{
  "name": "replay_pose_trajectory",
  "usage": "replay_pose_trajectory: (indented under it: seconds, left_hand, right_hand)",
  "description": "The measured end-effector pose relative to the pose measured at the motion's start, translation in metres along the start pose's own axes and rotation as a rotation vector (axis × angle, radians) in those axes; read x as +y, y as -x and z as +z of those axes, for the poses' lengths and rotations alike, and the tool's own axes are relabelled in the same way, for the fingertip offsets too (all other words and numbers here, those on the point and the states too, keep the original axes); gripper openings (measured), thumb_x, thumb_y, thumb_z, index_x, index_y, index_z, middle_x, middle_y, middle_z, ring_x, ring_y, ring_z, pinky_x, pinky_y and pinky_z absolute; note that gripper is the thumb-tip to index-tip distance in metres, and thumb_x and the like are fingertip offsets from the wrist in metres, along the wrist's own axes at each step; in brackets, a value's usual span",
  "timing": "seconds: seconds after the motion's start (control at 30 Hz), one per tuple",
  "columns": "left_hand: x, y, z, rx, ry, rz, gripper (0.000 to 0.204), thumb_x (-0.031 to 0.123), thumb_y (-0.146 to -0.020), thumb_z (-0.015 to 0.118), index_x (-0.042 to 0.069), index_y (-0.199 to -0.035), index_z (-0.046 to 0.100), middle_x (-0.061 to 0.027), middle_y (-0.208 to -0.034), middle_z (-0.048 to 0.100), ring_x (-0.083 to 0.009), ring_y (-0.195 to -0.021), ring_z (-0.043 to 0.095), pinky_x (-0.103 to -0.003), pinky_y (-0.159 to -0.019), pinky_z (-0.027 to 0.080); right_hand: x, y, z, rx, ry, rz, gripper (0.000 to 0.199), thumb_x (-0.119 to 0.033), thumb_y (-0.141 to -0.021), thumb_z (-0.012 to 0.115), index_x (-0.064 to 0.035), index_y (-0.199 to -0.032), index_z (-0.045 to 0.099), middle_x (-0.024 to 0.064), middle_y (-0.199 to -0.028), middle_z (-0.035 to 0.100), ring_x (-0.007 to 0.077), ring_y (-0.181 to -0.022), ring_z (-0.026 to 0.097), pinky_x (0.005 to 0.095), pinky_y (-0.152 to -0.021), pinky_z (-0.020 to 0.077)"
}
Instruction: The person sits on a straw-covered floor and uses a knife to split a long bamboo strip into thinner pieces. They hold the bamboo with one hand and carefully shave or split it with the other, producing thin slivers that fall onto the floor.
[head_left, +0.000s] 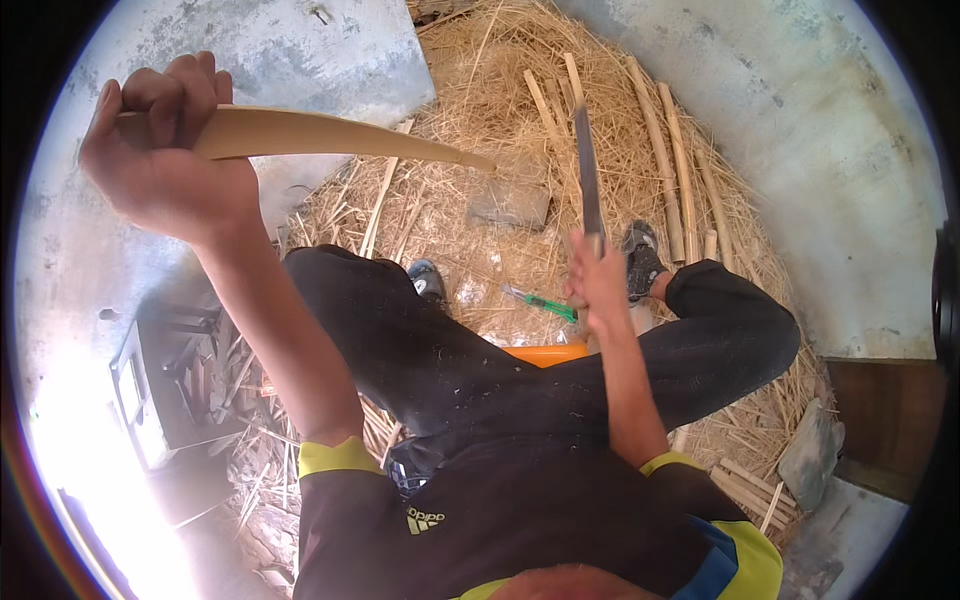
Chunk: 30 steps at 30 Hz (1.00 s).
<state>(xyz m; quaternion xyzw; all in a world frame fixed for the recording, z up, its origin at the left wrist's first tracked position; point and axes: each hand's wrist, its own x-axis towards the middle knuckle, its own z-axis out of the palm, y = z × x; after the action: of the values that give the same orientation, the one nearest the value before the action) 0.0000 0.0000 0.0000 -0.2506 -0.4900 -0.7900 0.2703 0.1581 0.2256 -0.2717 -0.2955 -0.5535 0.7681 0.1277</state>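
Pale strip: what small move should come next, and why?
Probably bring the long knife in the right hand over to the pale strip: the left hand grips the strip, and the blade stands apart from it.

The knife blade point(587, 170) looks dull metal, the bamboo strip point(290, 133) smooth and woody, the trousers point(370, 320) matt cloth.

clothing: dark short-sleeved fabric shirt with yellow sleeve edges point(540, 500), bearing print on its front
chest: small pale-yellow printed logo point(425, 521), made up of lettering point(425, 514) and slanted bars point(425, 526)
lettering: one short word in rounded lower-case letters, along the logo's upper edge as seen here
bars: three, thick, pale yellow, directly below the lettering
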Motion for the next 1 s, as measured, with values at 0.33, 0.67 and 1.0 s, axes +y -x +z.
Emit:
replay_pose_trajectory:
  seconds: [0.33, 0.67, 1.0]
  left_hand:
    - [0.0, -0.016, 0.004, -0.228, 0.096, 0.043, 0.033, 0.026, -0.083, 0.036, 0.012, -0.054, 0.027, 0.001, -0.052, 0.02, -0.0122, -0.048, 0.021, -0.029, -0.05, 0.018]
    - [0.001, 0.006, 0.008, -0.014, -0.055, 0.038, 0.034, 0.032, -0.08, 0.036, 0.012, -0.055, 0.028, -0.0037, -0.048, 0.024, -0.0156, -0.051, 0.023, -0.031, -0.053, 0.023]
    - [0.0, -0.012, -0.018, 0.005, -0.088, -0.014, 0.032, 0.03, -0.08, 0.031, 0.01, -0.056, 0.033, -0.017, -0.054, 0.045, -0.0324, -0.069, 0.054, -0.041, -0.073, 0.043]
  right_hand:
    - [-0.053, -0.018, 0.101, -0.014, 0.544, -0.7, 0.03, -0.026, -0.085, 0.06, 0.0022, -0.074, 0.056, 0.0099, -0.057, 0.053, 0.017, -0.047, 0.05, 0.0319, -0.047, 0.0395]
    - [0.037, -0.065, 0.021, -0.018, 0.883, -0.188, 0.031, -0.028, -0.076, 0.062, 0.0025, -0.077, 0.062, 0.0215, -0.069, 0.062, 0.0322, -0.067, 0.062, 0.043, -0.062, 0.046]
    - [0.047, -0.069, 0.059, -0.084, 0.73, -0.285, 0.025, -0.018, -0.077, 0.059, 0.0036, -0.066, 0.055, 0.009, -0.052, 0.05, 0.0187, -0.045, 0.047, 0.0324, -0.046, 0.0371]
